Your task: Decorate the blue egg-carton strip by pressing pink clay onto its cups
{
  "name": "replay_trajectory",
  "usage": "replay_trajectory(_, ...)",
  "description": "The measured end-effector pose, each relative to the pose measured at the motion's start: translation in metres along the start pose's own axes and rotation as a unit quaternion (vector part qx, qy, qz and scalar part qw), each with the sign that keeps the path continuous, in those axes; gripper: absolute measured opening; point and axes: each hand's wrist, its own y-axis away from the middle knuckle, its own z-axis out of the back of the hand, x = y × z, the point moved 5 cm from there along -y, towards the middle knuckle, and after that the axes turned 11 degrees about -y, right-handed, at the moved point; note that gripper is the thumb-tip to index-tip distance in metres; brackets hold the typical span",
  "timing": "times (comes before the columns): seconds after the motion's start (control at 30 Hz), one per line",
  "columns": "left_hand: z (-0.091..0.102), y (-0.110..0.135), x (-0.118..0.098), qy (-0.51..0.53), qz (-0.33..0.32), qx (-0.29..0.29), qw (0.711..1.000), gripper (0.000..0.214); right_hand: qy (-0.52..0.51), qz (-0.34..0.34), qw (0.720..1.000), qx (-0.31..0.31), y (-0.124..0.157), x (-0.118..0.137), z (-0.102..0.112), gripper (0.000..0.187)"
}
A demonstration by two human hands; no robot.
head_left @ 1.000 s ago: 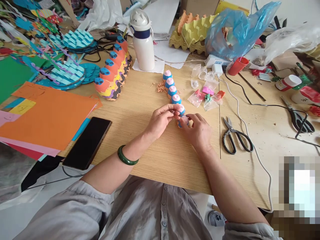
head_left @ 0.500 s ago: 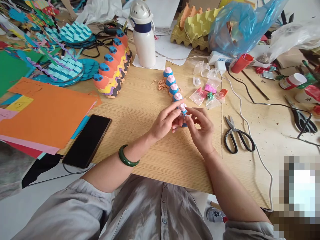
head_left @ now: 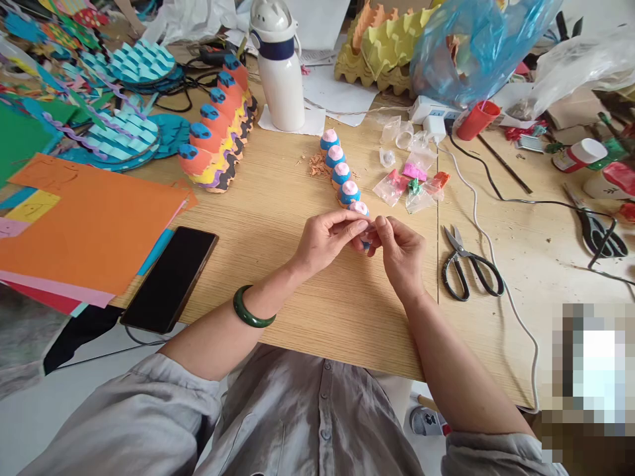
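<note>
A strip of blue egg-carton cups (head_left: 349, 192) with pale pink caps runs down the table toward me. My left hand (head_left: 325, 239) is closed in a pinch over the near end of the strip, index finger stretched along it. Thumb against fingers, my right hand (head_left: 404, 254) pinches at the same spot, its fingertips meeting those of the left. Whatever lies between them is too small and hidden to name. The nearest cup shows only in part beneath the fingers. Orange crumbs (head_left: 318, 165) lie beside the strip's far end.
Small plastic bags of coloured clay (head_left: 414, 175) lie beyond my right hand, with scissors (head_left: 469, 261) nearer. A phone (head_left: 171, 277) and orange paper (head_left: 94, 218) are at left. A painted egg carton (head_left: 218, 129), a white bottle (head_left: 281, 79) and a power strip (head_left: 431, 109) stand farther back.
My right hand's fingers have closed in and now meet the left fingertips. The view has shifted slightly; the strip of cups stays on the table.
</note>
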Motion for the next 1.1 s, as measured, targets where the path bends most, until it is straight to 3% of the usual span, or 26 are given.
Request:
replay_trajectory(0.3,-0.004,-0.001,0.004,0.033,0.013,0.018,0.999,0.029,-0.038,-0.009,0.999,0.017,-0.002,-0.001,-0.002,0.040)
replay_trajectory(0.43,0.006,-0.006,0.012,0.065,0.064,-0.084,0.992,0.026,-0.069,0.016,0.997,-0.034,-0.003,-0.004,0.004,0.035)
replay_trajectory(0.5,0.015,-0.008,0.017,0.109,0.115,-0.155,0.975,0.022,-0.082,0.025,0.993,-0.083,-0.005,-0.007,0.011,0.034)
replay_trajectory(0.57,0.021,-0.010,0.021,0.160,0.161,-0.183,0.957,0.014,-0.074,0.019,0.991,-0.110,-0.008,-0.013,0.017,0.032)
replay_trajectory(0.67,0.022,-0.010,0.023,0.166,0.213,-0.155,0.950,0.007,-0.027,0.017,0.994,-0.104,-0.010,-0.018,0.020,0.031)
replay_trajectory(0.8,0.020,-0.006,0.030,-0.037,0.246,-0.048,0.967,0.013,0.038,0.031,0.996,-0.076,-0.009,-0.020,0.017,0.032)
replay_trajectory(0.93,0.021,-0.004,0.040,-0.187,0.239,0.017,0.953,0.014,0.140,0.051,0.988,-0.030,-0.006,-0.024,0.009,0.033)
replay_trajectory(1.0,0.021,-0.003,0.041,-0.182,0.246,0.029,0.952,0.017,0.174,0.055,0.983,-0.021,-0.006,-0.027,0.008,0.036)
replay_trajectory(1.1,0.016,-0.002,0.037,-0.100,0.282,0.036,0.954,0.023,0.117,0.052,0.991,-0.040,-0.007,-0.030,0.012,0.029)
